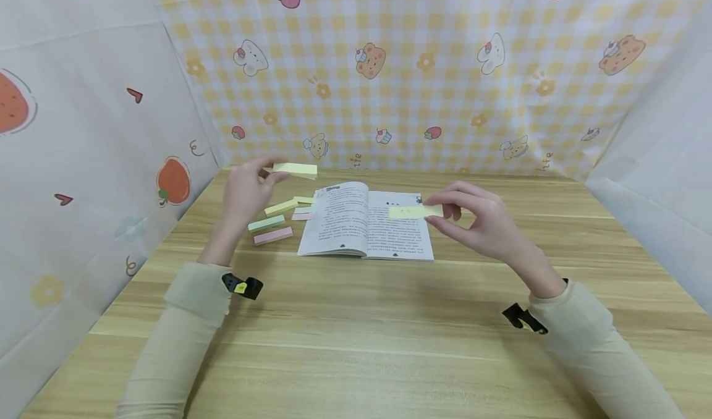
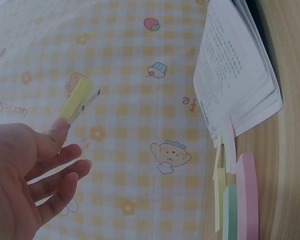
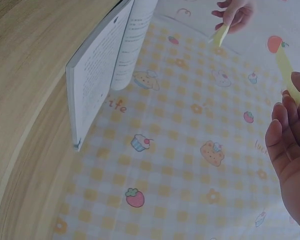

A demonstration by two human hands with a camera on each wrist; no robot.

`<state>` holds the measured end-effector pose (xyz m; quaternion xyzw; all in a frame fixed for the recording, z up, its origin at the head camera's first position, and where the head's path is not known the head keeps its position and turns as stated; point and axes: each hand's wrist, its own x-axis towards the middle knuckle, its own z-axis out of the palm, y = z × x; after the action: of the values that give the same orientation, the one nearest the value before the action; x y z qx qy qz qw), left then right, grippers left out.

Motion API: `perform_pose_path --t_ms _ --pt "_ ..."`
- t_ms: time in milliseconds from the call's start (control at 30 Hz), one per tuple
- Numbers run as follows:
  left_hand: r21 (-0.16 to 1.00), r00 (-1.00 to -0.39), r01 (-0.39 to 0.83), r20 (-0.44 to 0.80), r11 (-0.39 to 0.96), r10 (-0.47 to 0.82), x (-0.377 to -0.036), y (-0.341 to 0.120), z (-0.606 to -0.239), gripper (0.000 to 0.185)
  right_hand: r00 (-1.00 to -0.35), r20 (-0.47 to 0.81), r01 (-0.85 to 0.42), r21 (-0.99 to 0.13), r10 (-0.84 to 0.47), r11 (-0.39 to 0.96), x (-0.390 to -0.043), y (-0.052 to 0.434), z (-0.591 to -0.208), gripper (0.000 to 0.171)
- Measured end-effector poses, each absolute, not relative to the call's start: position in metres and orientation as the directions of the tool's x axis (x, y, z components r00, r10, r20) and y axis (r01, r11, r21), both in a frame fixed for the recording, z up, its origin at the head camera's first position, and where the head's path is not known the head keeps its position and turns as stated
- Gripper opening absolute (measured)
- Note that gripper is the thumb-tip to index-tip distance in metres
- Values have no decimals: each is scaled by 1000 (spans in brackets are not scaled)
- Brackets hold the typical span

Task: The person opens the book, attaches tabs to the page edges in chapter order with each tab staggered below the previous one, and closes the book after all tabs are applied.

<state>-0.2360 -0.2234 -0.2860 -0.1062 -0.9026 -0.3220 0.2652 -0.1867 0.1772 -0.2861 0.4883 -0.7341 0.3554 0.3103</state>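
My left hand point(image 1: 248, 188) pinches a pad of yellow sticky notes point(image 1: 297, 170) above the table, left of the open book point(image 1: 339, 221). Between the thumb and fingers of my right hand point(image 1: 483, 218) is a single yellow sticky note point(image 1: 408, 212) with faint handwriting on it. It hangs over the book's right page. In the right wrist view the slip point(image 3: 285, 65) sticks up from the fingertips. The left wrist view shows the yellow pad point(image 2: 79, 100) held by the thumb, with the other fingers loosely bent.
Beside the book's left edge lie a green sticky-note pad point(image 1: 266, 224), a pink pad point(image 1: 273, 236) and a yellow pad point(image 1: 281, 207). Smaller strips point(image 1: 304, 213) reach the book's edge. A patterned cloth point(image 1: 423, 97) stands behind the wooden table point(image 1: 356, 332).
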Motion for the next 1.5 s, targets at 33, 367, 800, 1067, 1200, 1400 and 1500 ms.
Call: perform_pose_path --t_ms 33,367,800,1067,1200,1400,1500 --pt "529 -840 357 542 770 17 -236 -226 -286 31 -333 800 -937 -220 -499 273 -186 177 -286 29" --pt "517 -857 288 515 806 -25 -243 -247 -291 29 -349 787 -930 -224 -509 291 -186 178 -286 29" --pt "509 -919 129 384 851 -90 -247 -274 -305 27 -346 780 -931 -220 -521 290 -185 177 -285 33" --pt "478 -942 14 302 878 -149 -250 -290 -315 26 -338 784 -935 -217 -521 280 -185 175 -285 35" --pt "460 -934 5 318 888 -160 -250 -298 -320 22 -339 782 -935 -217 -523 281 -186 176 -286 33" --pt "449 -943 -41 278 892 -183 -251 -309 -330 21 -344 773 -933 -217 -533 287 -188 176 -287 28" --pt "448 -950 -64 246 892 -192 -251 -313 -333 22 -349 773 -932 -224 -531 286 -187 177 -287 27"
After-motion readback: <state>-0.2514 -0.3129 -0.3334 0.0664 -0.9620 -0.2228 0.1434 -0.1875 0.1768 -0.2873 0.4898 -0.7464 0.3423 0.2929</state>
